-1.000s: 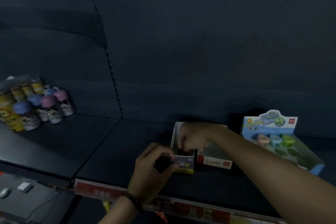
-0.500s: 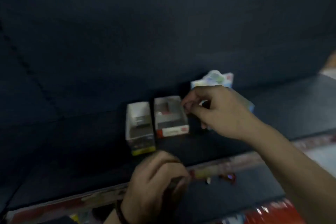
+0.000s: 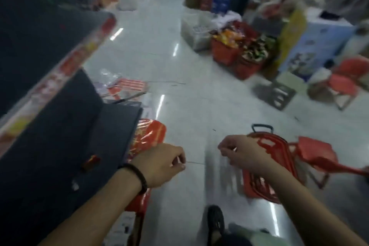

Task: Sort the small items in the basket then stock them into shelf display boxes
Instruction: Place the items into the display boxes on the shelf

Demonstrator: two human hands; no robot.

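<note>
The view is blurred and looks down at the shop floor. A red shopping basket (image 3: pixel 265 183) with a dark handle stands on the floor at the lower right. My right hand (image 3: pixel 240 154) hovers over its near left rim with fingers loosely curled, and I see nothing in it. Left of it, beside the dark shelf (image 3: pixel 60 136), my left hand (image 3: pixel 163 165) is curled into a fist with its back to me, so its palm is hidden. The shelf display boxes are out of view.
A red foil pack (image 3: pixel 148 138) lies under the shelf edge. Red stools (image 3: pixel 317 152) stand right of the basket. More red baskets of goods (image 3: pixel 235 48), cartons and a white bin crowd the far right. A dark shoe (image 3: pixel 215 223) is at the bottom.
The view has swung from the shelf and its display boxes down to the floor. Both hands have left the boxes, and the right hand now hangs over the red basket.
</note>
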